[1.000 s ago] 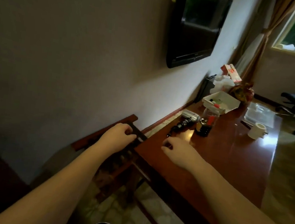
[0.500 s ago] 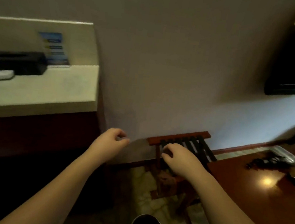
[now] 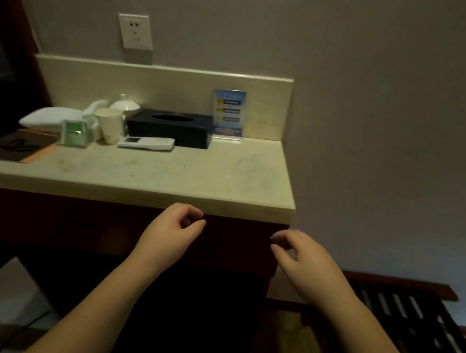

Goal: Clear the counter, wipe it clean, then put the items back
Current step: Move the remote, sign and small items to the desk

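A pale stone counter (image 3: pixel 184 179) fills the middle of the view. At its back stand a black tissue box (image 3: pixel 170 127), a white remote (image 3: pixel 146 142), a paper cup (image 3: pixel 109 124), a green packet (image 3: pixel 75 133), a white lidded cup (image 3: pixel 126 104), a white folded cloth (image 3: pixel 49 121) and a blue sign card (image 3: pixel 228 112). My left hand (image 3: pixel 171 226) hovers just below the counter's front edge, fingers loosely curled, holding nothing. My right hand (image 3: pixel 299 258) is beside it, near the counter's right corner, fingers apart and empty.
A dark tray (image 3: pixel 9 146) lies on the counter's left end. A wall socket (image 3: pixel 135 31) sits above the backsplash. A dark slatted luggage rack (image 3: pixel 414 318) stands low at the right. The dark cabinet front (image 3: pixel 73 224) is under the counter.
The view has swung left from the wooden desk and rack to the stone counter. My hands left the rack and now hang in front of the counter edge.
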Demonstrator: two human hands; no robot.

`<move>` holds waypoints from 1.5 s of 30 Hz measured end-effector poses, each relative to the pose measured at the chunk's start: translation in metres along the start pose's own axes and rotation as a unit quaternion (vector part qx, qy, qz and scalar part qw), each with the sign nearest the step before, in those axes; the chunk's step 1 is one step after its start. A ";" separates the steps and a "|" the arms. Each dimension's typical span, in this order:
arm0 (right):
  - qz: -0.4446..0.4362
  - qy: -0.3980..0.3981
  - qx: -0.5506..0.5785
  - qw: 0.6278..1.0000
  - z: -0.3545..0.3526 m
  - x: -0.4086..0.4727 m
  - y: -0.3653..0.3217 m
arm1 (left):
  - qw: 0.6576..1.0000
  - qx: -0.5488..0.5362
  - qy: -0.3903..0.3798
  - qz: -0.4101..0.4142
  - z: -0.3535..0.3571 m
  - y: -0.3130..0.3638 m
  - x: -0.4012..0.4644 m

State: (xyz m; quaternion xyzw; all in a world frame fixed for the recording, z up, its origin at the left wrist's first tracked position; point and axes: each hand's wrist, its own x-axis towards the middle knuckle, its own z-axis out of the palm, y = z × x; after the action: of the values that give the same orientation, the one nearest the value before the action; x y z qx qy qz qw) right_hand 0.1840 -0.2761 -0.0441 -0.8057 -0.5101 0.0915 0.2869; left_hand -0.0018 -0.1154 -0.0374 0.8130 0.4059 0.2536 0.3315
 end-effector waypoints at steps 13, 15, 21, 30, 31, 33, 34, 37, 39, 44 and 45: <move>0.022 0.032 -0.050 0.998 0.002 0.166 -0.074 | 0.994 0.101 0.012 0.032 -0.120 -0.073 0.163; 0.040 0.020 -0.056 0.997 0.000 0.192 -0.077 | 0.990 0.137 0.000 0.039 -0.127 -0.080 0.190; 0.087 0.015 -0.062 0.994 0.005 0.270 -0.072 | 0.954 0.292 -0.051 0.033 -0.128 -0.092 0.254; 0.113 0.020 -0.005 0.993 0.024 0.381 -0.044 | 0.913 0.396 -0.094 0.028 -0.120 -0.103 0.311; 0.117 0.028 0.020 0.993 0.027 0.392 -0.041 | 0.909 0.404 -0.101 0.028 -0.119 -0.104 0.316; 0.121 0.047 0.066 0.989 0.033 0.408 -0.037 | 0.900 0.420 -0.113 0.029 -0.117 -0.106 0.324; 0.123 0.052 0.091 0.987 0.036 0.414 -0.035 | 0.897 0.425 -0.117 0.028 -0.116 -0.107 0.327; 0.127 0.053 0.152 0.979 0.044 0.428 -0.024 | 0.894 0.432 -0.115 0.033 -0.115 -0.109 0.335; 0.131 0.054 0.176 0.974 0.046 0.435 -0.017 | 0.893 0.433 -0.114 0.042 -0.114 -0.110 0.337; 0.116 0.024 0.100 0.988 0.048 0.442 -0.008 | 0.896 0.420 -0.134 0.046 -0.117 -0.113 0.340; 0.112 0.015 0.087 0.990 0.048 0.443 -0.007 | 0.899 0.410 -0.147 0.043 -0.118 -0.114 0.340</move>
State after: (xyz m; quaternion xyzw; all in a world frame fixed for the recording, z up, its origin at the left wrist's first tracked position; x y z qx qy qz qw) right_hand 0.3623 0.1313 -0.0149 -0.8313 -0.4021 0.1548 0.3511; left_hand 0.0462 0.2573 0.0033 0.9217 0.3852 -0.0431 0.0133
